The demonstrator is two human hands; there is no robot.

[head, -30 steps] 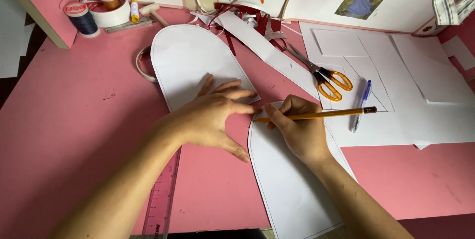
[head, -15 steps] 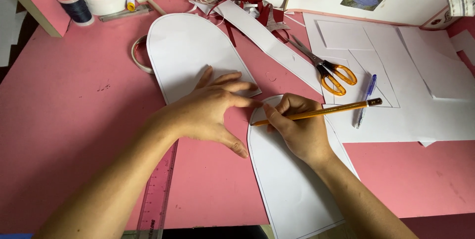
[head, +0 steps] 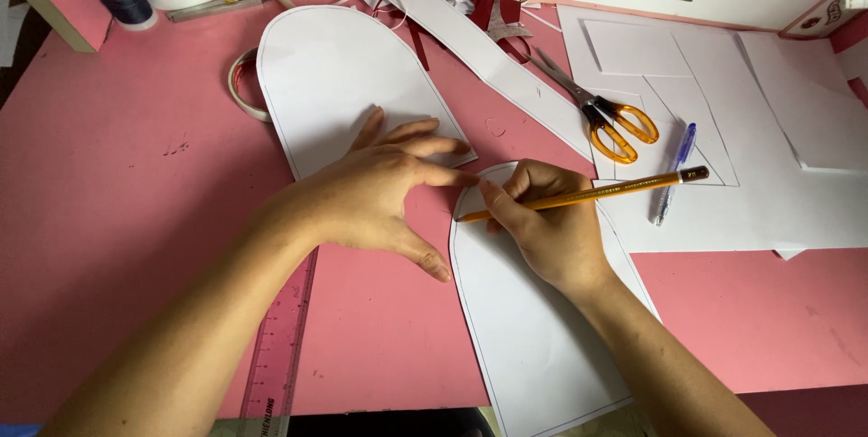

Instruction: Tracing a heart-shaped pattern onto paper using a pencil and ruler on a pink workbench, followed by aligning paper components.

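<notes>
Pink bench (head: 117, 220) carries everything: the right hand (head: 551, 225) grips a yellow pencil (head: 588, 195), its tip at the left edge of an arched white paper piece (head: 533, 338), the left hand (head: 380, 193) spread flat just left of it, orange-handled scissors (head: 601, 116) beyond it.

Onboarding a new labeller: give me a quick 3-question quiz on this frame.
1. True or false: the right hand holds a pencil.
2. What does the left hand press on? A) scissors B) rounded white paper piece C) ruler
3. What colour are the handles of the scissors?

Key: 1 true. 2 B, the upper rounded white paper piece. 3 orange.
</notes>
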